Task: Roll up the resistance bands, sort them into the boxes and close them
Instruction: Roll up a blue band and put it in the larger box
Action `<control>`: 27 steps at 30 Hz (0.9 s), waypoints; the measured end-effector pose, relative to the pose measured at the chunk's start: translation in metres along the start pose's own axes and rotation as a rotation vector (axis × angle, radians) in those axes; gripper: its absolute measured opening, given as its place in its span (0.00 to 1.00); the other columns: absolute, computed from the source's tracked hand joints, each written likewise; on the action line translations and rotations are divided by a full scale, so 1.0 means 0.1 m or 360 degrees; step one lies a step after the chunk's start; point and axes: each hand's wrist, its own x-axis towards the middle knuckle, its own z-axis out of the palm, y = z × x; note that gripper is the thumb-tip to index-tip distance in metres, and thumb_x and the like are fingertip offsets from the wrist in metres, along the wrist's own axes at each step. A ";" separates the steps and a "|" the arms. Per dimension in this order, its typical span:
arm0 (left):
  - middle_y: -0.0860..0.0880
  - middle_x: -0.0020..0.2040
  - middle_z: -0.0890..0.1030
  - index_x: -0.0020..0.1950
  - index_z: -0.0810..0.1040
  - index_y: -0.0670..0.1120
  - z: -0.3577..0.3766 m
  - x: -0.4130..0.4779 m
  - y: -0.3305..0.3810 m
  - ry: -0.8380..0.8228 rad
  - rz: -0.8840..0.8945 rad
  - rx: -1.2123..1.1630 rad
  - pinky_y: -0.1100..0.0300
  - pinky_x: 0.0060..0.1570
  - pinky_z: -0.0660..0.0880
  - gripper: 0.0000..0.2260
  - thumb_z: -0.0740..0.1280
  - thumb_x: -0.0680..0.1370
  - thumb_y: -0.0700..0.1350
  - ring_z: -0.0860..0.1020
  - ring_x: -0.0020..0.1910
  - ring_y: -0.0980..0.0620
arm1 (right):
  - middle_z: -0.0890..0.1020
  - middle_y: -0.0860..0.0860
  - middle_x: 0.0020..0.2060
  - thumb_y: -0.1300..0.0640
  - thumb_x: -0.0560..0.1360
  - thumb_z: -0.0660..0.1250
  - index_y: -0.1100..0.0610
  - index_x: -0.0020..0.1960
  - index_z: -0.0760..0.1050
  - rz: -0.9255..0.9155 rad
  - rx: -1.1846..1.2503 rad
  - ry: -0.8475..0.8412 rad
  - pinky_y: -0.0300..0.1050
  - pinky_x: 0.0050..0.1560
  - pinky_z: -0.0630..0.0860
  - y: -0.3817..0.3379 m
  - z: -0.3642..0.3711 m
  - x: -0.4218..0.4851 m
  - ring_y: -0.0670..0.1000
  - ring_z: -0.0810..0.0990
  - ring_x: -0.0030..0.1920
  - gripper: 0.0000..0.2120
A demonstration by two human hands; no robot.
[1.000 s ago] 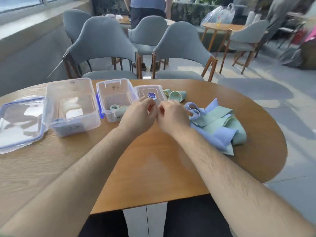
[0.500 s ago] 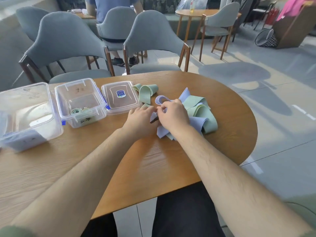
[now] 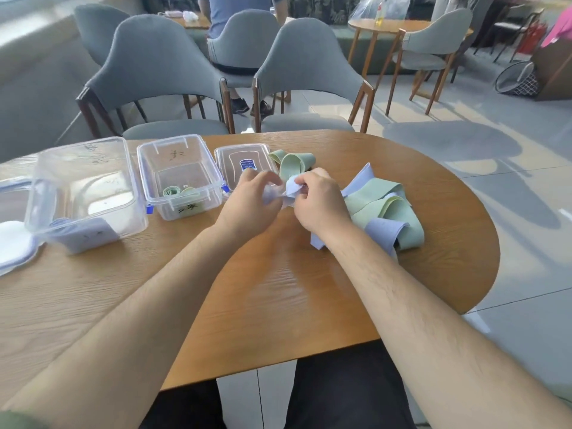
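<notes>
Both hands hold one lilac resistance band just above the table. My left hand pinches its left end and my right hand grips the part beside it; the band trails under my right wrist. A pile of green and lilac bands lies to the right. A loose green band lies behind my hands. The small clear box holds rolled green bands. The large clear box holds lilac bands.
A small lid with a blue label lies beside the small box. A large lid lies at the far left. Grey chairs stand behind the wooden table, and a person sits at another table further back.
My hands went right to the pile and took a lilac band. They now hold it lifted off the table, further left, near the small lid.
</notes>
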 end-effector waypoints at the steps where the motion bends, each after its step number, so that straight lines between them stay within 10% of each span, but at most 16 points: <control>1: 0.51 0.59 0.70 0.61 0.76 0.53 -0.09 -0.02 -0.01 0.0039 -0.0032 -0.0040 0.55 0.50 0.74 0.14 0.66 0.76 0.44 0.76 0.49 0.49 | 0.74 0.56 0.61 0.67 0.74 0.63 0.62 0.62 0.78 -0.0045 0.0009 -0.0040 0.40 0.59 0.70 -0.03 0.04 0.01 0.57 0.76 0.61 0.17; 6: 0.52 0.58 0.70 0.58 0.76 0.52 -0.51 -0.14 -0.07 0.0237 -0.0148 -0.0072 0.59 0.45 0.71 0.11 0.66 0.76 0.46 0.74 0.48 0.52 | 0.63 0.53 0.72 0.47 0.69 0.77 0.51 0.63 0.78 -0.0422 -0.0213 -0.0161 0.48 0.69 0.65 -0.21 0.30 -0.03 0.57 0.64 0.71 0.24; 9: 0.51 0.59 0.69 0.56 0.76 0.51 -0.67 -0.23 -0.12 0.0314 -0.0159 -0.0061 0.65 0.43 0.69 0.10 0.68 0.76 0.48 0.74 0.49 0.54 | 0.76 0.50 0.58 0.39 0.74 0.67 0.54 0.49 0.82 -0.0594 -0.0157 -0.0056 0.53 0.60 0.73 -0.39 0.45 -0.05 0.56 0.72 0.59 0.19; 13: 0.54 0.60 0.68 0.56 0.76 0.53 -0.84 -0.37 -0.26 0.0340 -0.0143 -0.0260 0.67 0.49 0.74 0.14 0.74 0.73 0.52 0.74 0.50 0.63 | 0.73 0.44 0.36 0.47 0.78 0.59 0.55 0.39 0.76 -0.0638 0.0104 -0.0021 0.46 0.45 0.68 -0.59 0.58 -0.05 0.53 0.68 0.46 0.15; 17: 0.57 0.57 0.75 0.58 0.76 0.52 -0.96 -0.48 -0.37 0.0316 0.0077 -0.0329 0.70 0.48 0.71 0.18 0.77 0.72 0.52 0.73 0.51 0.59 | 0.73 0.47 0.33 0.58 0.76 0.65 0.56 0.37 0.71 -0.0251 0.0504 -0.0327 0.44 0.39 0.67 -0.70 0.64 -0.03 0.50 0.69 0.40 0.09; 23: 0.56 0.60 0.80 0.63 0.79 0.51 -1.00 -0.50 -0.48 0.0237 0.0174 -0.0514 0.64 0.58 0.74 0.20 0.78 0.73 0.51 0.77 0.58 0.56 | 0.87 0.52 0.47 0.46 0.76 0.66 0.51 0.45 0.84 0.0114 0.1015 -0.0564 0.57 0.58 0.78 -0.71 0.61 -0.07 0.58 0.84 0.54 0.11; 27: 0.53 0.57 0.81 0.60 0.81 0.47 -0.94 -0.47 -0.50 0.0290 0.0350 -0.0215 0.72 0.55 0.70 0.13 0.72 0.77 0.37 0.76 0.57 0.56 | 0.83 0.45 0.39 0.60 0.84 0.61 0.55 0.51 0.80 0.0138 0.1171 -0.0710 0.37 0.43 0.77 -0.60 0.53 -0.10 0.40 0.81 0.38 0.09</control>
